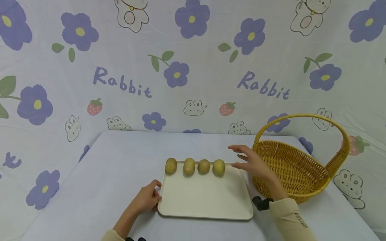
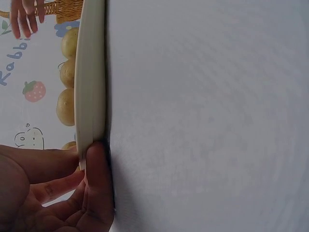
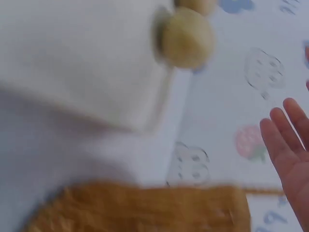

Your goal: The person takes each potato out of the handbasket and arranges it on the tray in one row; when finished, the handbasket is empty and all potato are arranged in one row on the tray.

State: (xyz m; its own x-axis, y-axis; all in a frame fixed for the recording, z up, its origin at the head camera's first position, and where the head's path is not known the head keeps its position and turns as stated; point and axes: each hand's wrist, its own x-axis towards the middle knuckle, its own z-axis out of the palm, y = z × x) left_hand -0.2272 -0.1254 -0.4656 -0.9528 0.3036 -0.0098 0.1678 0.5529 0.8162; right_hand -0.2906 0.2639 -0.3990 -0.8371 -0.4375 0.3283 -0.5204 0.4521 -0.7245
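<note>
A cream tray (image 1: 205,197) lies on the table, with several potatoes in a row along its far edge. The leftmost potato (image 1: 171,166) sits at the far left corner, and the rightmost potato (image 1: 218,167) is the one nearest my right hand. My left hand (image 1: 147,196) pinches the tray's left rim; in the left wrist view its thumb and fingers grip the tray's edge (image 2: 91,87). Above the tray's far right corner, my right hand (image 1: 251,162) hovers with fingers spread and nothing in them. The right wrist view shows those fingers (image 3: 285,140) extended, apart from the potatoes.
A wicker basket (image 1: 286,167) with a tall arched handle stands right of the tray, partly behind my right forearm. White cloth (image 1: 120,160) covers the table. Behind it hangs a curtain (image 1: 205,67) printed with flowers and rabbits.
</note>
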